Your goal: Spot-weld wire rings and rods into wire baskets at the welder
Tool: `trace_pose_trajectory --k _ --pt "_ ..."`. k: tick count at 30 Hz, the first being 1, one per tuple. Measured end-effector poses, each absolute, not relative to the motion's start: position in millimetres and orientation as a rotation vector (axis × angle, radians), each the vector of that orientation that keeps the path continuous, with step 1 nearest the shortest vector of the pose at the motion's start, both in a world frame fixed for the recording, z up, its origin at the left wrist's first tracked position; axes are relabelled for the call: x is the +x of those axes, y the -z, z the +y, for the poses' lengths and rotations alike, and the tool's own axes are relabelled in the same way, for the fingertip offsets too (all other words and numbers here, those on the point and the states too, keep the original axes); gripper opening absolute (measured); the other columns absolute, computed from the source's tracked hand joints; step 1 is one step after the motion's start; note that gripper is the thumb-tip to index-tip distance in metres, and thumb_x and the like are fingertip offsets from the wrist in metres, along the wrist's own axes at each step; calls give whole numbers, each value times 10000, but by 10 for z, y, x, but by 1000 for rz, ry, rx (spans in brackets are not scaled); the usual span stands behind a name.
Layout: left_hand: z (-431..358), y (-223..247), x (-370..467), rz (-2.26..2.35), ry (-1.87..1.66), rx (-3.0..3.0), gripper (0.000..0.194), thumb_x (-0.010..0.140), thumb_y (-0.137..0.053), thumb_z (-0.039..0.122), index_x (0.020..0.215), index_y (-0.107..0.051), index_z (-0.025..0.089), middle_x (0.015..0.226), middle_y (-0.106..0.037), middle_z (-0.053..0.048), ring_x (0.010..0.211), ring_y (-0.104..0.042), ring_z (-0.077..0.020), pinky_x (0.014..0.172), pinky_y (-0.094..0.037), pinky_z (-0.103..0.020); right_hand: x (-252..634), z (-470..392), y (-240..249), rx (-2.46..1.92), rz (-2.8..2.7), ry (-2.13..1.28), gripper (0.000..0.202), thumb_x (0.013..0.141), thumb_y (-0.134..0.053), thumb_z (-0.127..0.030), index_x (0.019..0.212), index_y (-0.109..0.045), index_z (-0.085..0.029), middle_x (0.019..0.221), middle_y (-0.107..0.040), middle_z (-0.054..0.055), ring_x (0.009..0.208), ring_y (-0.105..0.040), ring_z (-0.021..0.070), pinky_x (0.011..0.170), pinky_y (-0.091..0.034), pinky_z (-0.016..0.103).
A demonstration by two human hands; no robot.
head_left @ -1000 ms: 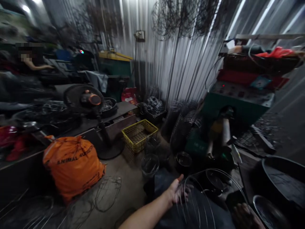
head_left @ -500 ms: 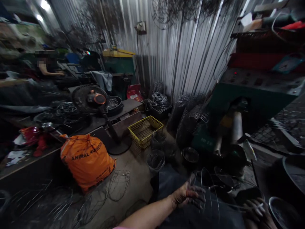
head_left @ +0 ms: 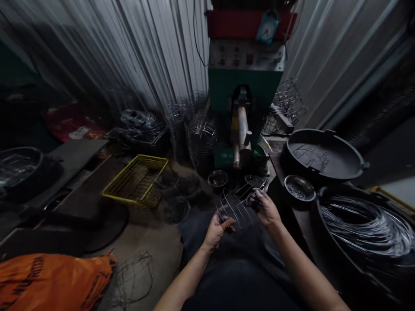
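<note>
My left hand (head_left: 219, 228) is closed on the left side of a small wire frame (head_left: 238, 211) with curved ribs, held above my lap. Something orange is wrapped round a finger of this hand. My right hand (head_left: 263, 206) grips the frame's far right part, where straighter wires stick out; its fingertips are dim. Just beyond the hands stands a green welding-type machine (head_left: 220, 93) with a pale cylindrical arm (head_left: 242, 125). Near its foot is a small round bowl (head_left: 218, 179).
On the right are a pan of wire pieces (head_left: 324, 170), a small metal bowl (head_left: 300, 188) and a tub with coiled wire (head_left: 366, 224). Leftward stand a yellow basket (head_left: 134, 179), wire baskets (head_left: 177, 210) and an orange sack (head_left: 55, 280). Stacked wire rings (head_left: 202, 134) lean by the machine.
My view has swung right, bringing the machine to the middle and the coiled wire into sight. Both hands now hold the wire frame in front of me; the right hand has come up to it.
</note>
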State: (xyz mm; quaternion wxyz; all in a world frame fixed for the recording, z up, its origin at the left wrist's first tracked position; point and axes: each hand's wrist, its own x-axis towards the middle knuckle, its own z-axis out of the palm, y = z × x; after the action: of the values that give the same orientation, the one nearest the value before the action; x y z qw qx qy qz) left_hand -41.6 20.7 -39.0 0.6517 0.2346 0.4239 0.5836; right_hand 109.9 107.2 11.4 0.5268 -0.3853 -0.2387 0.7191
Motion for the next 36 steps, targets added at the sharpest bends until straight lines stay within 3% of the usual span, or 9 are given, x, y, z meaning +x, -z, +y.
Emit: trace_pose_trajectory --k 9,19,26,31,36 --pt "268 204 -484 942 -1407 583 588 648 -685 319 1150 -420 167 790 -607 -20 503 -539 -79 519 -433 -222 1023 995 -14 -1039 -675 -1676 302 538 -757 -346 730 -602 -172 645 -608 -16 576 -578 130 548 -484 273" --pt "155 239 -480 996 -1414 445 575 708 -563 486 1150 -377 169 785 -645 -59 631 -619 -168 598 -455 -286 1140 1113 125 -946 -605 -1598 287 564 -752 -320 711 -562 -164 620 -589 -1 580 -574 135 521 -501 265" --pt "161 301 -343 970 -1252 544 428 641 -668 405 933 -547 118 757 -653 -75 682 -609 -166 656 -452 -279 1157 1163 147 -930 -588 -1584 276 575 -743 -312 689 -537 -168 558 -546 -27 528 -551 115 512 -506 264" --pt "316 231 -214 964 -1186 700 413 566 -738 319 891 -574 123 559 -559 22 483 -519 -93 478 -424 -208 1124 1168 92 -1048 -584 -1619 296 554 -748 -338 684 -557 -154 577 -580 -2 546 -585 140 483 -500 255" --pt "458 274 -221 987 -1315 663 361 593 -716 337 851 -546 150 629 -536 27 498 -509 -81 375 -369 -160 1201 1285 61 -1104 -677 -1688 305 524 -772 -287 708 -575 -145 642 -627 26 549 -597 141 477 -499 243"
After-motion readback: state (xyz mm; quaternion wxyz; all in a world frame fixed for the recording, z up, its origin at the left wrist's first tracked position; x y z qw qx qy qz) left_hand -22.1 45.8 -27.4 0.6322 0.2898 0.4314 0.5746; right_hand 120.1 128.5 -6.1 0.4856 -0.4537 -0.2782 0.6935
